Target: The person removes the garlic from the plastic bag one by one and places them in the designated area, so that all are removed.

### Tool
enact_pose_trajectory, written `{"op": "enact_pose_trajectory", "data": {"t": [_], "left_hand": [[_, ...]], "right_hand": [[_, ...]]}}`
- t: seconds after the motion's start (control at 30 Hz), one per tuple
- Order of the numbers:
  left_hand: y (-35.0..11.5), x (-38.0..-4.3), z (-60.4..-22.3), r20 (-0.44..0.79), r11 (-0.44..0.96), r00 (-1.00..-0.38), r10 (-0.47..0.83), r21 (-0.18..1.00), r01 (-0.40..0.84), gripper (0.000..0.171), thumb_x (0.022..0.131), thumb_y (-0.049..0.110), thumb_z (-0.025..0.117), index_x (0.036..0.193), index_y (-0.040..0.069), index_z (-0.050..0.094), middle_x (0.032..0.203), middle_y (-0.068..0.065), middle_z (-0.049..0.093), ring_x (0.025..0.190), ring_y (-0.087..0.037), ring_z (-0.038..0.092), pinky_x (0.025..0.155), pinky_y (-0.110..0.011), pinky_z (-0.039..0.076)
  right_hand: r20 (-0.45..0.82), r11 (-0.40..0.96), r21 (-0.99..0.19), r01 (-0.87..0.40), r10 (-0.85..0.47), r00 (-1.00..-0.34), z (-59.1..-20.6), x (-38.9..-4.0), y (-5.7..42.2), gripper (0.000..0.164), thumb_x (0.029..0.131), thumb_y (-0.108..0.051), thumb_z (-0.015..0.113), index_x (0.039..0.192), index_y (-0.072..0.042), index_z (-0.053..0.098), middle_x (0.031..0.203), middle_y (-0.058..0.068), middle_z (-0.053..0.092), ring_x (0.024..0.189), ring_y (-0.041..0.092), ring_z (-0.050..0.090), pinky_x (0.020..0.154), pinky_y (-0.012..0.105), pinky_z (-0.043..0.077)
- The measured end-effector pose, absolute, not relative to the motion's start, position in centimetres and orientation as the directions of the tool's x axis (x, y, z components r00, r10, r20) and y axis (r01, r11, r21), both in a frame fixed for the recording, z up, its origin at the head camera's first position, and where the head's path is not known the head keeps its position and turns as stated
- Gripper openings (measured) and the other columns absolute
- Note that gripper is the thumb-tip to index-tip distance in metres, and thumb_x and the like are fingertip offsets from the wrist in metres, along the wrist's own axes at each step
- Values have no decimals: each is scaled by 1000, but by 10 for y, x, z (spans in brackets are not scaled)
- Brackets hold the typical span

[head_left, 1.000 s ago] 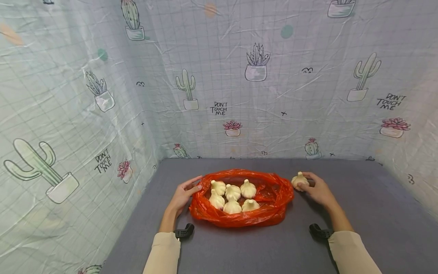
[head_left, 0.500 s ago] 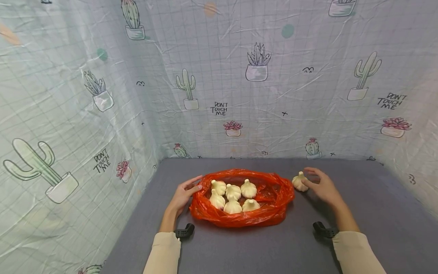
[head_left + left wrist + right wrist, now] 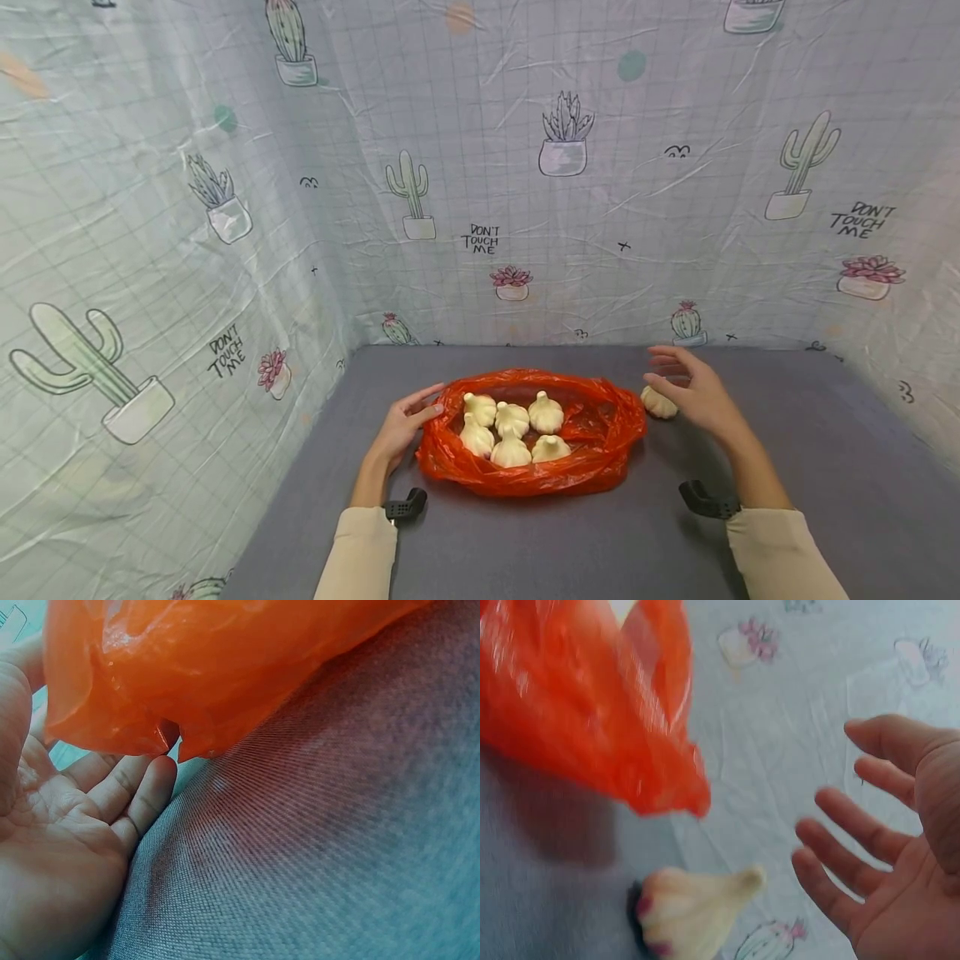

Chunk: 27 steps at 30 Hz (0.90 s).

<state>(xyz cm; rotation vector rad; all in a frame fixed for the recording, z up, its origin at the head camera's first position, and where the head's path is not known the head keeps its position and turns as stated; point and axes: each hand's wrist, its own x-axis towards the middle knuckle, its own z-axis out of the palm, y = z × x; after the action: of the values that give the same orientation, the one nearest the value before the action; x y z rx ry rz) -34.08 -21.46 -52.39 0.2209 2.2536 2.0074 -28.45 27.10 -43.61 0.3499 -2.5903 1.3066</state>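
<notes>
A red plastic bag [image 3: 525, 481] lies with its mouth spread wide, and several garlic bulbs [image 3: 546, 413] sit inside it. My left hand [image 3: 399, 429] rests against the bag's left end, its fingers relaxed; in the left wrist view the palm faces the orange-looking plastic and the fingertips lie by its lower edge. One more garlic bulb [image 3: 659, 403] stands on the table just right of the bag. Above and to the right of that bulb is my right hand [image 3: 699, 392], fingers spread and holding nothing. The right wrist view shows a gap between this hand and the bulb [image 3: 691, 911].
The grey cloth-covered table [image 3: 540, 550] reaches back to a hanging curtain [image 3: 600, 275] printed with cactus drawings, which also closes off the left and right sides. Black wrist cameras sit at both cuffs.
My right hand has let go of the single garlic bulb and lifted up and away from it. That bulb stays beside the bag. The left hand keeps its place at the bag.
</notes>
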Motion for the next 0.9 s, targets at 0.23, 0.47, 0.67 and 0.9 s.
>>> {"op": "enact_pose_trajectory", "data": {"t": [0.23, 0.47, 0.67, 0.9], "left_hand": [[-216, -340, -523, 18, 111, -982, 187, 993, 39, 48, 98, 24, 71, 144, 19, 61, 135, -16, 67, 110, -14, 68, 93, -29, 55], [-215, -339, -523, 8, 91, -982, 190, 996, 25, 49, 97, 22, 71, 145, 18, 60, 132, -13, 69, 108, -15, 69, 90, -30, 57], [-215, -339, -522, -19, 50, -981, 191, 999, -10, 47, 96, 20, 72, 143, 20, 62, 134, -13, 68, 111, -18, 70, 88, -34, 60], [-216, -338, -522, -21, 54, -978, 208, 999, -10, 50, 97, 22, 71, 146, 20, 59, 138, -15, 65, 112, -19, 70, 88, -35, 60]], "right_hand": [[323, 531, -754, -387, -213, -922, -438, -287, 244, 42, 102, -22, 65, 141, -8, 56, 122, 19, 67, 107, 26, 67, 88, 22, 53], [289, 496, -770, -402, -291, -912, -443, -285, 221, 40, 99, -20, 69, 136, -6, 60, 117, 19, 70, 103, 29, 69, 85, 33, 58], [286, 463, -776, -429, -348, -893, -450, -287, 207, 39, 97, -18, 71, 133, -5, 61, 109, 13, 71, 95, 21, 66, 80, 29, 56], [292, 447, -766, -462, -399, -869, -460, -287, 194, 34, 95, -18, 74, 128, -12, 64, 105, 9, 71, 92, 15, 66, 79, 29, 55]]}}
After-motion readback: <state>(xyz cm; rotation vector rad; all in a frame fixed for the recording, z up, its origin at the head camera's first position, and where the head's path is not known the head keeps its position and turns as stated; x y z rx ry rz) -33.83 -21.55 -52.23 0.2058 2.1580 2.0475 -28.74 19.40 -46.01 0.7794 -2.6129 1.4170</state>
